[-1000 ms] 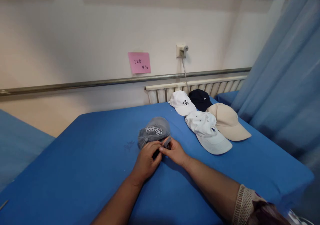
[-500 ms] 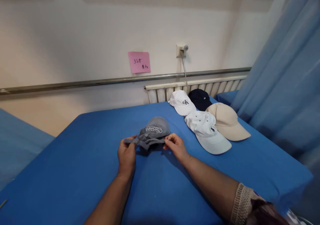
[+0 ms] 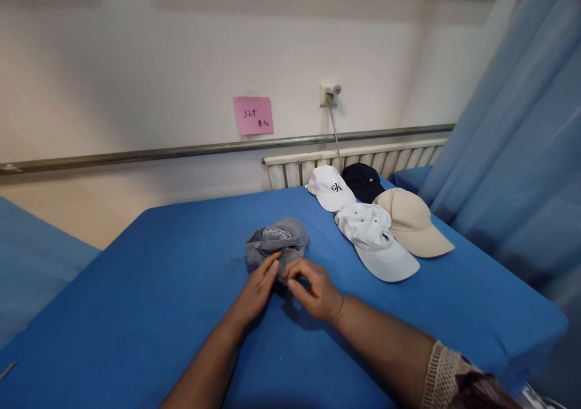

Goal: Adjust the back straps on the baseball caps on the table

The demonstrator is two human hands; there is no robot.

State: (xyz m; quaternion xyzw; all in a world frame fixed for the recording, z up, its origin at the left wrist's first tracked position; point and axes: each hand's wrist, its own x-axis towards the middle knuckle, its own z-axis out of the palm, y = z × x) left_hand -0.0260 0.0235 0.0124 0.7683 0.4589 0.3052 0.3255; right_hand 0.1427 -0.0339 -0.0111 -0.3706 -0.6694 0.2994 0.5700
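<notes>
A grey cap (image 3: pixel 276 242) with white lettering lies crumpled on the blue table (image 3: pixel 158 312), just beyond my hands. My left hand (image 3: pixel 256 288) rests with straight fingers pressed on the cap's near edge. Beside it, my right hand (image 3: pixel 313 288) has its fingers curled in a pinch at the cap's near right edge; I cannot make out what is between the fingertips.
Several caps lie at the table's far right: a white one with black letters (image 3: pixel 330 186), a dark navy one (image 3: pixel 364 179), a pale one with a small logo (image 3: pixel 376 239) and a beige one (image 3: pixel 411 220). A blue curtain (image 3: pixel 512 143) hangs at right; a radiator (image 3: pixel 354 158) lines the wall.
Half a second ago my hands were spread apart pulling the cap's back straps sideways. Now both hands have come together at the cap's near edge and the cap looks flatter and more crumpled.
</notes>
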